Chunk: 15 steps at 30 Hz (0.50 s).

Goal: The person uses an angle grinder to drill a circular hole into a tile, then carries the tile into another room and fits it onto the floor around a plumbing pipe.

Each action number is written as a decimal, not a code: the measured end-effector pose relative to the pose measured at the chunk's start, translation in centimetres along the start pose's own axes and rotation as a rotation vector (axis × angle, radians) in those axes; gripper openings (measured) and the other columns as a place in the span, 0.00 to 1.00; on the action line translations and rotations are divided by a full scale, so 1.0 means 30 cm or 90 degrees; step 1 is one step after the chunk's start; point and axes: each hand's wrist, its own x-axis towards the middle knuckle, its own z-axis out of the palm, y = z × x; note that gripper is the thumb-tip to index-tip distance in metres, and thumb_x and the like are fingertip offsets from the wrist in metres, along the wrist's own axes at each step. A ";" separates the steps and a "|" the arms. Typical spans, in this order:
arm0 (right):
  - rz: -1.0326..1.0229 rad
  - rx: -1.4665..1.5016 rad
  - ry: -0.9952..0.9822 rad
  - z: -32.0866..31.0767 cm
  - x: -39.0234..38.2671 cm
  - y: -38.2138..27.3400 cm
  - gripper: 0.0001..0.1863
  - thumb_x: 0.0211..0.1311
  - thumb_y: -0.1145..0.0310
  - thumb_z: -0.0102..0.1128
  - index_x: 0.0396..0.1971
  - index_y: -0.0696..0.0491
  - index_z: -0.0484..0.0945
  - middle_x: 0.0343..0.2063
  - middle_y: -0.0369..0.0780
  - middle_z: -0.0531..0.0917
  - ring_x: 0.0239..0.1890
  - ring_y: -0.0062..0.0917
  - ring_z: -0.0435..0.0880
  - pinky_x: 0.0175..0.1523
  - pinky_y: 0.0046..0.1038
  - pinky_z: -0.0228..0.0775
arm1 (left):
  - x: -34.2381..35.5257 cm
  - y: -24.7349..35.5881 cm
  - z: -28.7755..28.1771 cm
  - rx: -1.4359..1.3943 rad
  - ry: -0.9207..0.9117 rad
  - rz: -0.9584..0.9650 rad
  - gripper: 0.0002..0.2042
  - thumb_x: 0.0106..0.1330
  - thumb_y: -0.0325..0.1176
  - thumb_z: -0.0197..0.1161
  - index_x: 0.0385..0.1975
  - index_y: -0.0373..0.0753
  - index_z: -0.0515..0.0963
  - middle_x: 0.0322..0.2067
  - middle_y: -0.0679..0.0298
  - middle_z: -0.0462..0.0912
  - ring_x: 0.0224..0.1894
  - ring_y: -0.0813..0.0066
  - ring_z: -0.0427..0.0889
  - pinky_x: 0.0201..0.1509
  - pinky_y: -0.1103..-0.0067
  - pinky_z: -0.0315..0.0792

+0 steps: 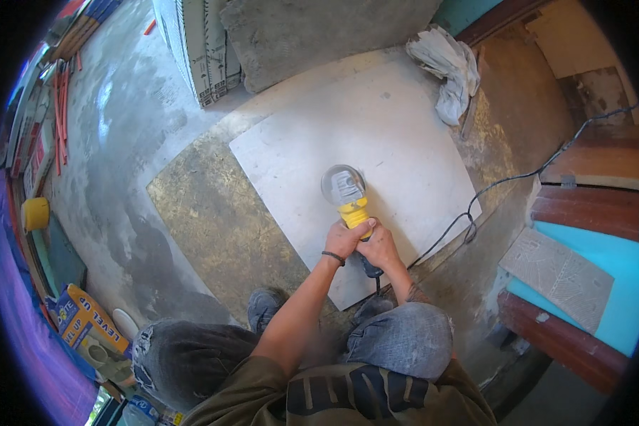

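A yellow angle grinder (353, 208) with a grey head and round disc lies over a large pale tile (412, 149) on the floor. My left hand (343, 239) is wrapped round its yellow body from the left. From the right, my right hand (380, 248) grips the same body nearer the dark rear end. Whether the disc touches the tile, I cannot tell. A black power cord (477, 197) runs from the grinder's rear across the tile's right corner and up to the right. My knees are bent on either side of my forearms.
Under the tile is a worn brown-gold sheet (206, 206). Boxes (213, 57) and a grey slab (319, 35) stand beyond it. A crumpled white sack (451, 71) lies at far right. Wooden steps with a grey tile (557, 277) are right; a yellow-blue bag (92, 323) is left.
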 end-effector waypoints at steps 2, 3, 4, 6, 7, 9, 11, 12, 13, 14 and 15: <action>0.005 -0.003 -0.007 0.002 0.003 0.004 0.28 0.48 0.59 0.72 0.46 0.60 0.77 0.39 0.55 0.85 0.45 0.49 0.86 0.48 0.40 0.78 | 0.003 -0.002 -0.001 0.001 0.003 0.002 0.26 0.59 0.52 0.73 0.43 0.31 0.83 0.36 0.60 0.87 0.37 0.75 0.84 0.42 0.76 0.77; 0.006 -0.004 -0.007 0.000 0.002 0.007 0.28 0.48 0.59 0.72 0.46 0.60 0.77 0.39 0.55 0.85 0.45 0.49 0.86 0.48 0.40 0.78 | 0.000 0.006 0.003 0.003 0.004 0.002 0.26 0.59 0.52 0.73 0.43 0.31 0.83 0.36 0.60 0.87 0.37 0.75 0.84 0.42 0.76 0.77; 0.015 -0.008 -0.011 -0.003 0.002 0.011 0.28 0.48 0.59 0.72 0.46 0.60 0.77 0.39 0.55 0.85 0.45 0.49 0.86 0.49 0.40 0.78 | -0.004 0.014 0.006 0.002 0.003 0.000 0.26 0.59 0.52 0.73 0.43 0.31 0.83 0.36 0.60 0.87 0.37 0.75 0.84 0.42 0.76 0.77; 0.023 -0.011 -0.016 -0.006 0.003 0.013 0.28 0.48 0.59 0.72 0.46 0.60 0.77 0.39 0.55 0.85 0.45 0.49 0.86 0.49 0.40 0.78 | -0.010 0.029 0.005 0.023 -0.012 -0.039 0.24 0.62 0.43 0.73 0.48 0.27 0.81 0.43 0.59 0.86 0.43 0.76 0.83 0.47 0.78 0.76; 0.018 -0.011 -0.016 -0.007 0.005 0.011 0.28 0.48 0.59 0.72 0.46 0.60 0.77 0.40 0.55 0.85 0.45 0.49 0.86 0.49 0.41 0.78 | -0.008 0.026 0.003 0.024 -0.012 -0.039 0.24 0.62 0.43 0.73 0.48 0.27 0.81 0.43 0.59 0.86 0.43 0.76 0.83 0.47 0.78 0.76; 0.010 -0.010 -0.017 -0.005 0.006 0.004 0.28 0.48 0.59 0.72 0.46 0.60 0.77 0.40 0.55 0.85 0.45 0.48 0.86 0.49 0.41 0.77 | 0.000 0.016 -0.004 0.032 -0.012 -0.034 0.23 0.63 0.42 0.73 0.48 0.27 0.81 0.43 0.59 0.86 0.43 0.76 0.83 0.48 0.78 0.76; 0.007 -0.001 -0.014 0.001 0.008 -0.010 0.28 0.47 0.59 0.72 0.46 0.60 0.77 0.40 0.55 0.85 0.45 0.49 0.86 0.49 0.41 0.78 | 0.010 -0.002 -0.015 0.027 -0.008 -0.027 0.23 0.63 0.42 0.73 0.48 0.28 0.81 0.43 0.59 0.86 0.43 0.76 0.83 0.48 0.78 0.76; 0.009 -0.002 -0.012 -0.002 0.007 -0.002 0.28 0.47 0.59 0.72 0.46 0.60 0.77 0.40 0.55 0.85 0.45 0.49 0.86 0.49 0.41 0.78 | 0.011 0.000 -0.007 0.019 -0.011 -0.023 0.23 0.63 0.42 0.73 0.48 0.28 0.81 0.42 0.59 0.87 0.43 0.76 0.83 0.48 0.79 0.76; 0.011 -0.006 -0.010 -0.005 0.007 0.006 0.28 0.47 0.59 0.72 0.46 0.60 0.77 0.40 0.55 0.85 0.45 0.49 0.85 0.49 0.41 0.78 | 0.010 0.002 -0.001 0.018 -0.013 -0.023 0.23 0.63 0.42 0.73 0.48 0.28 0.81 0.42 0.59 0.87 0.43 0.76 0.83 0.48 0.79 0.76; 0.014 -0.009 -0.008 -0.007 0.007 0.013 0.28 0.47 0.59 0.72 0.46 0.60 0.77 0.40 0.55 0.85 0.45 0.49 0.85 0.49 0.42 0.78 | 0.007 0.005 0.005 0.020 -0.014 -0.028 0.23 0.63 0.42 0.73 0.48 0.28 0.81 0.42 0.59 0.87 0.43 0.76 0.83 0.47 0.79 0.76; 0.013 -0.009 -0.008 -0.006 0.008 0.017 0.28 0.47 0.59 0.72 0.46 0.60 0.77 0.40 0.55 0.85 0.45 0.49 0.85 0.49 0.42 0.78 | 0.005 0.002 0.005 0.022 -0.012 -0.033 0.23 0.63 0.42 0.73 0.48 0.28 0.81 0.42 0.60 0.87 0.43 0.77 0.83 0.47 0.79 0.76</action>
